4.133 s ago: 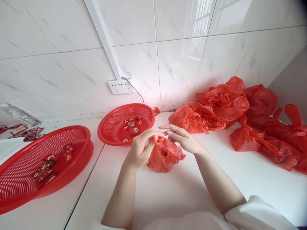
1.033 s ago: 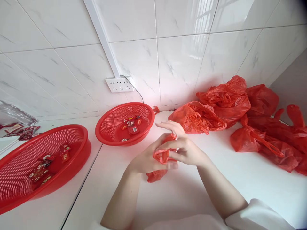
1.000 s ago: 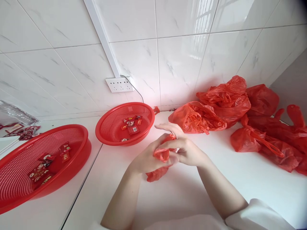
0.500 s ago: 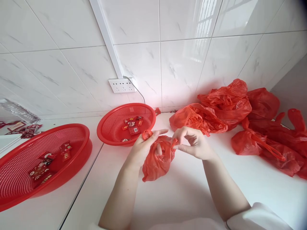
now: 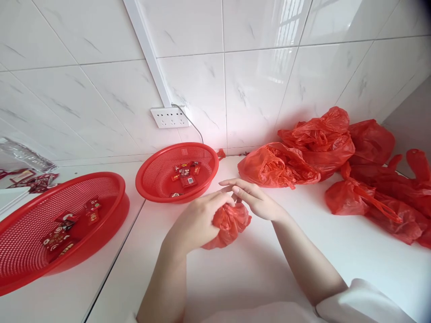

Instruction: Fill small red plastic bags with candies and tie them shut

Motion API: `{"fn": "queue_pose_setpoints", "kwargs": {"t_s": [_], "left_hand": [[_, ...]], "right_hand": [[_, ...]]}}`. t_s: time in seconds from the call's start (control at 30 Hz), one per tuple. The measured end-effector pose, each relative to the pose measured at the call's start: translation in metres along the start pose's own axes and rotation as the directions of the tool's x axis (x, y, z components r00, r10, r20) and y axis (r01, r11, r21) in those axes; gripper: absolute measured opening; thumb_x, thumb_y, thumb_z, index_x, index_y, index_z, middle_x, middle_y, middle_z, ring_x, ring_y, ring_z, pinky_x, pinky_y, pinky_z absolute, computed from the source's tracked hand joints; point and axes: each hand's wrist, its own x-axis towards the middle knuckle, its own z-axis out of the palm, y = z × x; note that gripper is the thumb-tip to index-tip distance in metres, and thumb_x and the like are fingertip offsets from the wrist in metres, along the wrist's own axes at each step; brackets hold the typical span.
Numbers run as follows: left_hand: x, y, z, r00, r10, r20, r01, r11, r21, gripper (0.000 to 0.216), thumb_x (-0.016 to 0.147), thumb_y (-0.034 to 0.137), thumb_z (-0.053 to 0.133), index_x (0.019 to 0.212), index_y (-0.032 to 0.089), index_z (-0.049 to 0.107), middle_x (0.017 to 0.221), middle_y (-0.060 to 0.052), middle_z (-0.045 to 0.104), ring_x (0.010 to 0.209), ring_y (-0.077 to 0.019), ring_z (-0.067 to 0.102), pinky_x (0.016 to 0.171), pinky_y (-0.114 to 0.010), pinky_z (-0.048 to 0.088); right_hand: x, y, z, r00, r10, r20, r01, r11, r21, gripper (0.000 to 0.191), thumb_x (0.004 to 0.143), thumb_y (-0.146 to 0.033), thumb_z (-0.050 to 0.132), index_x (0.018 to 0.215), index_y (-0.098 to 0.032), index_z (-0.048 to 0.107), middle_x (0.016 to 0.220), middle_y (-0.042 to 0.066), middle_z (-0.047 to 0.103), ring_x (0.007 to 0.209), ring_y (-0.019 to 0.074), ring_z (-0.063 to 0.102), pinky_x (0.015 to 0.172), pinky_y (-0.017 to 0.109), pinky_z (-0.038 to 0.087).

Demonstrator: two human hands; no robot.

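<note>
A small red plastic bag [image 5: 230,225] sits on the white counter [image 5: 256,273] in front of me, bunched up. My left hand [image 5: 197,220] is wrapped round its left side and top. My right hand [image 5: 254,200] meets it from the right, fingertips pinched at the bag's gathered top. Both hands are closed on the bag. What lies inside the bag is hidden.
Two red mesh baskets hold small wrapped sweets: a large one [image 5: 33,264] at the left, a smaller one [image 5: 158,188] by the wall. A heap of red plastic bags [image 5: 323,148] fills the back right. A wall socket [image 5: 169,117] with a cable sits above.
The hands had pulled apart, stretching the bag's handles; now they have come together again over the bunched bag, which sits lower and more compact.
</note>
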Motion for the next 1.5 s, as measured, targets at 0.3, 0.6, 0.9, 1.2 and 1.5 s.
{"fn": "queue_pose_setpoints", "kwargs": {"t_s": [0.3,0.6,0.9,1.2,1.5], "left_hand": [[0.017,-0.014,0.019,0.77,0.249,-0.588,-0.218,0.968,0.124,0.027,0.083,0.006,0.059,0.104,0.024,0.061,0.101,-0.004,0.065,0.095,-0.0174,0.064,0.083,-0.028,0.054],[0.012,-0.028,0.004,0.869,0.077,-0.488,-0.026,0.994,0.11,0.02,0.089,0.019,0.057,0.098,0.026,0.074,0.091,-0.002,0.074,0.08,-0.0156,0.068,0.074,-0.027,0.056],[-0.001,-0.037,-0.023,0.825,-0.362,-0.433,0.201,0.905,-0.374,0.018,0.076,0.025,0.07,0.092,0.019,0.076,0.076,-0.002,0.075,0.067,-0.0194,0.072,0.07,-0.034,0.063],[0.003,-0.041,-0.03,0.925,-0.379,-0.007,0.366,0.898,-0.244,0.013,0.079,0.032,0.064,0.079,0.022,0.073,0.069,-0.001,0.072,0.068,-0.0195,0.07,0.07,-0.031,0.057],[0.019,-0.041,-0.004,0.908,-0.339,0.248,0.374,0.921,-0.111,0.036,0.08,0.04,0.062,0.113,0.029,0.069,0.095,-0.005,0.075,0.087,-0.0244,0.072,0.07,-0.029,0.055]], "right_hand": [[0.003,-0.003,-0.004,0.978,-0.091,-0.186,0.098,0.995,0.03,0.029,0.092,-0.043,0.058,0.091,-0.019,0.073,0.084,0.003,0.068,0.064,0.0115,0.052,0.061,0.027,0.045],[0.007,0.01,-0.017,0.89,-0.002,-0.455,0.091,0.98,0.174,0.034,0.084,-0.046,0.068,0.066,-0.019,0.057,0.064,-0.003,0.05,0.061,0.0103,0.041,0.06,0.026,0.036],[-0.022,0.005,-0.056,0.805,-0.058,-0.591,-0.006,0.994,-0.106,0.038,0.083,-0.048,0.067,0.065,-0.019,0.05,0.065,-0.003,0.046,0.064,0.0121,0.041,0.063,0.028,0.034],[-0.065,0.036,-0.092,0.587,-0.122,-0.8,-0.156,0.953,-0.26,0.036,0.085,-0.051,0.061,0.069,-0.019,0.056,0.065,0.0,0.055,0.062,0.015,0.051,0.062,0.03,0.041],[-0.054,0.057,-0.007,0.981,-0.079,-0.179,-0.091,0.625,-0.776,0.081,0.062,-0.044,0.083,0.132,-0.02,0.052,0.13,0.018,0.06,0.118,0.0378,0.056,0.106,0.061,0.035]]}}
